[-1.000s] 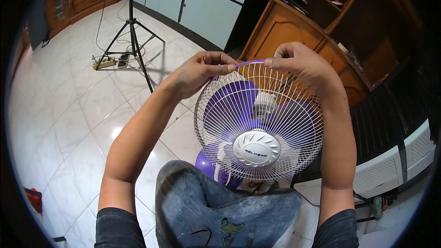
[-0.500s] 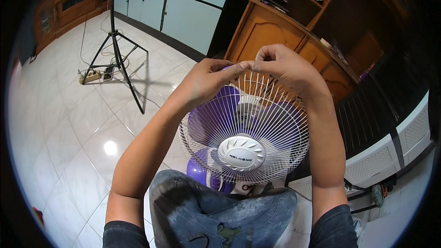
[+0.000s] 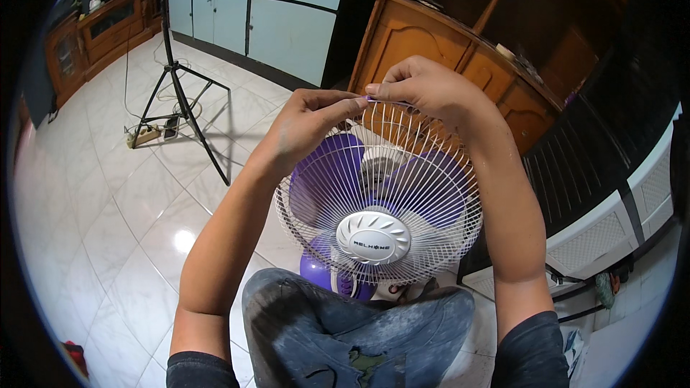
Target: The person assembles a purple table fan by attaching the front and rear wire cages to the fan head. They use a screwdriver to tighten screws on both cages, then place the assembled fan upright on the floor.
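An electric fan stands upright between my legs, its round white wire grille (image 3: 438, 244) facing me with a silver hub disc (image 3: 374, 237) at the centre. Purple blades (image 3: 327, 169) show behind the wires, and part of a glossy purple base (image 3: 316, 271) below. My left hand (image 3: 313, 118) is closed at the top of the grille's rim, thumb against the edge. From the other side my right hand (image 3: 431, 93) pinches the same spot with thumb and forefinger. A small purple bit, perhaps a rim clip (image 3: 369, 99), shows between the fingertips; the hands hide the rest.
A black tripod stand (image 3: 180, 100) with cables and a power strip (image 3: 146, 136) is on the tiled floor at left. Pale blue cabinets (image 3: 291, 36) and a wooden cupboard (image 3: 417, 36) line the back. A black-and-white plastic unit (image 3: 596, 237) stands close on my right.
Both hands have moved slightly left along with the fan's top. The right fingertips now sit over the rim, and the small purple piece shows there. The view has shifted a little.
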Available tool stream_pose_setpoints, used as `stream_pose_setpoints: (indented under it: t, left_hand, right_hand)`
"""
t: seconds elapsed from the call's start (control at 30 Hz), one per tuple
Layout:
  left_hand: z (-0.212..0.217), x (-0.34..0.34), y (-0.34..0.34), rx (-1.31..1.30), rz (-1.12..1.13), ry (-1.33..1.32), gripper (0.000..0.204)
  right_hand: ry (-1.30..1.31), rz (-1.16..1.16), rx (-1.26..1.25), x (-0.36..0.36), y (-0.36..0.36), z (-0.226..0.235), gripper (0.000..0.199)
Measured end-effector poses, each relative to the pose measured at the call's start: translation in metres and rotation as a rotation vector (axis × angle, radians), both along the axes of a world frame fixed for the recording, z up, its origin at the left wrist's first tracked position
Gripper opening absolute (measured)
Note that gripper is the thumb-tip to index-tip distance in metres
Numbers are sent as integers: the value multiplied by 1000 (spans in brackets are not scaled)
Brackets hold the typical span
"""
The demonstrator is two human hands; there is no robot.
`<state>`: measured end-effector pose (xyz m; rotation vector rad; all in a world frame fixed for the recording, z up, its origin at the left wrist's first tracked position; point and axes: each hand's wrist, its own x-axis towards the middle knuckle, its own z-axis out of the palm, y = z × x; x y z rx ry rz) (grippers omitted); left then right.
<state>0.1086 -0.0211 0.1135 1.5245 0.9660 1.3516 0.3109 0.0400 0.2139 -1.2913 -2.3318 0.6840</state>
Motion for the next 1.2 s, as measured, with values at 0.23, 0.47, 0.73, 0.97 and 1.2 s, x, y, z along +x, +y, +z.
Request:
stream_pose_setpoints:
  t: [0.23,0.47,0.73,0.97,1.2]
  left_hand:
    - [-3,-2,-2,-11,58,-47,47]
    - [1,-3,1,-18,16,-24,43]
    - [-1,-1,3,6,20,-50,38]
    - [-3,1,7,76,52,-45,35]
    - [0,2,5,46,89,-20,33]
  right_hand:
    - [-110,31,-85,-8,-2,14,57]
    - [-61,38,-139,-6,-2,16,45]
    - [-116,-29,-100,-10,2,14,46]
    - [-51,82,-79,3,5,15,42]
    - [57,34,-96,44,-14,11,32]
